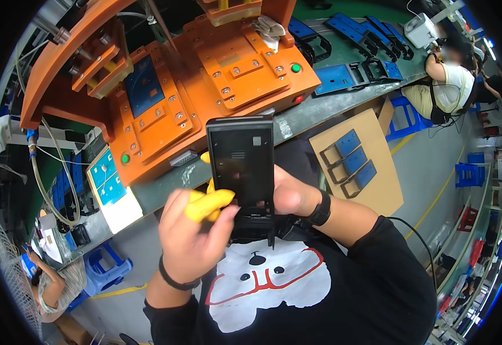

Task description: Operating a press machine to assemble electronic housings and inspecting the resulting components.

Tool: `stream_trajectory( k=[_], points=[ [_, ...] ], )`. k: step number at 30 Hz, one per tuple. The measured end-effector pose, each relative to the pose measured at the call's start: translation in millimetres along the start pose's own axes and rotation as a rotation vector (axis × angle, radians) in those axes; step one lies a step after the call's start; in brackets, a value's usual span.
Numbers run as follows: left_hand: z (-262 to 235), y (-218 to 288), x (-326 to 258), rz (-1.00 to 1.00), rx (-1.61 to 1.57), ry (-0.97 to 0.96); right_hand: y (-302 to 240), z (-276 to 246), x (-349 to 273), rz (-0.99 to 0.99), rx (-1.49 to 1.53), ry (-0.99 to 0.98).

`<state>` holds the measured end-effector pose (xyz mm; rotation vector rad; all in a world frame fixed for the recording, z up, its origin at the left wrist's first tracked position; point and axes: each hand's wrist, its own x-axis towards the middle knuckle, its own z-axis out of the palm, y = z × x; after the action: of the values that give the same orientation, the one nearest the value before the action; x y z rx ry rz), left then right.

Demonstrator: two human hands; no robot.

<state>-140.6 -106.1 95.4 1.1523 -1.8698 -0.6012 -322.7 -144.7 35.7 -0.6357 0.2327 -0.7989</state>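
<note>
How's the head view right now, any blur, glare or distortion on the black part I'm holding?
Head view: the black plastic panel is sharp and evenly lit, without glare; fisheye bends the workbench edge and darkens the rim; the left hand, with yellow fingertip covers, looks slightly soft.

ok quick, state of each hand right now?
Left hand: closed, yellow-tipped fingers against the left edge of the black plastic housing.
Right hand: closed on the housing's right side, holding it upright.
</note>
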Motion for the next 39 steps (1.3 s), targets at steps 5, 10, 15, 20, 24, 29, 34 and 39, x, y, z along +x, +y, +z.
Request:
stream_trajectory(
  k=[5, 10, 15, 20, 24, 29, 34, 39],
  points=[
    [6, 10, 40, 0.072, 0.229, -0.011, 8, 2, -1, 0.079, -0.033, -0.018],
    [6, 9, 52, 0.115, 0.216, -0.016, 8, 2, -1, 0.106, 0.021, -0.019],
    [14, 1, 55, 0.137, 0.153, 0.017, 15, -1, 3, 0.062, -0.050, -0.040],
    [13, -10, 52, 0.180, 0.191, 0.002, 16, -1, 3, 0.098, -0.025, -0.087],
    [7, -15, 52, 0.301, 0.267, -0.045, 19, -1, 1, 0.077, -0.094, -0.104],
    [-8, -23, 52, 0.440, 0.348, -0.170, 21, -5, 1, 0.116, -0.196, -0.194],
    [-16, -22, 54, 0.612, 0.398, -0.161, 22, 1, 2, 0.091, -0.205, -0.219],
    [-16, -20, 49, 0.626, 0.430, -0.093, 14, 12, 2, 0.099, -0.131, -0.184]
  ],
)
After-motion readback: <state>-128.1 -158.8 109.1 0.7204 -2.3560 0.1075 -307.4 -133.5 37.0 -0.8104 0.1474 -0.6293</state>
